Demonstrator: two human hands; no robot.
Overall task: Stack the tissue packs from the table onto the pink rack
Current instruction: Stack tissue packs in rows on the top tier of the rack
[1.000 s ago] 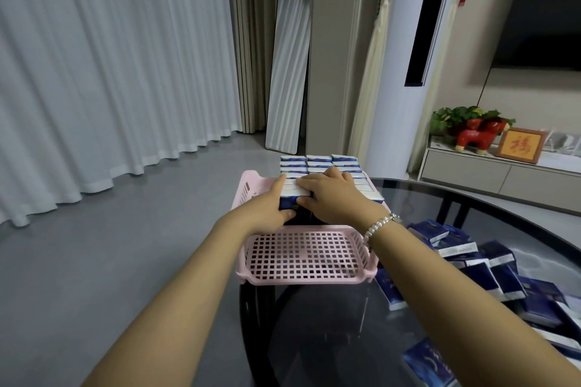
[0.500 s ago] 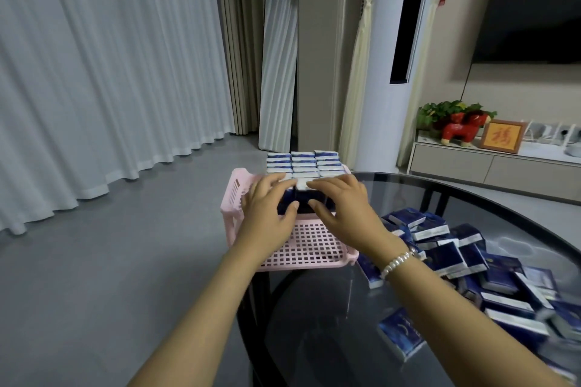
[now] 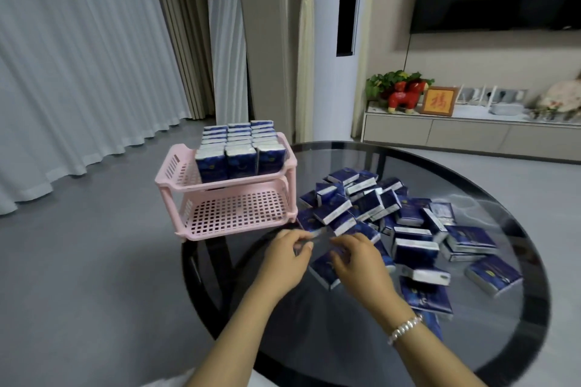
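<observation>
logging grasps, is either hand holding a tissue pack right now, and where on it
Cannot be told: the left hand and right hand reach into the blue tissue packs on the table, blurred.

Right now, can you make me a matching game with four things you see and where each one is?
Things:
1. pink rack
2. standing tissue packs
3. loose tissue packs
4. bracelet

Places:
A. piled on the glass table, right of the rack
B. round the right wrist
C. at the table's left edge
D. in neat rows on the rack's top shelf

Pairs: 1-C, 2-D, 3-A, 4-B
</observation>
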